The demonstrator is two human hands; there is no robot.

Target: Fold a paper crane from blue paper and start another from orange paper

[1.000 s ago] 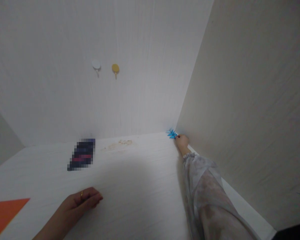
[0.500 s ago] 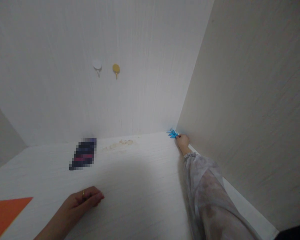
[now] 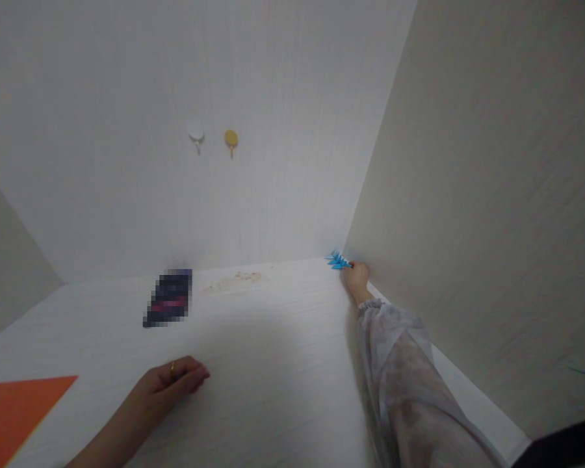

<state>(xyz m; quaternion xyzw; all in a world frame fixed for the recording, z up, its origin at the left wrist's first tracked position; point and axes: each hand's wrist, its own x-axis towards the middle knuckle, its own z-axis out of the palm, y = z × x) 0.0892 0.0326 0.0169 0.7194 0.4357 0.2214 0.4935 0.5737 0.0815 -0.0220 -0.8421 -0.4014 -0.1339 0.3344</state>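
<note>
In the far right corner of the white surface, my right hand (image 3: 357, 279) pinches a small bright blue, spiky, leaf-like piece (image 3: 338, 261). Its pointed blades stick out to the left of my fingers, close to the back wall. The end between my fingertips is hidden. On the left, my left hand (image 3: 178, 380) hovers or rests over the surface, which I cannot tell apart. Its fingers are curled together against the thumb, a gold ring shows on one finger, and nothing is visible in it.
A dark, pixel-blurred flat item (image 3: 170, 298) lies near the back wall. Pale brown stains (image 3: 238, 279) mark the surface beside it. An orange sheet (image 3: 22, 413) is at the lower left. A white hook (image 3: 195, 135) and a gold hook (image 3: 231, 138) are on the wall.
The view has shifted slightly, so the hooks, dark item and orange sheet appear a little farther right. My right hand stays in the corner with the blue piece; my left hand remains curled.
</note>
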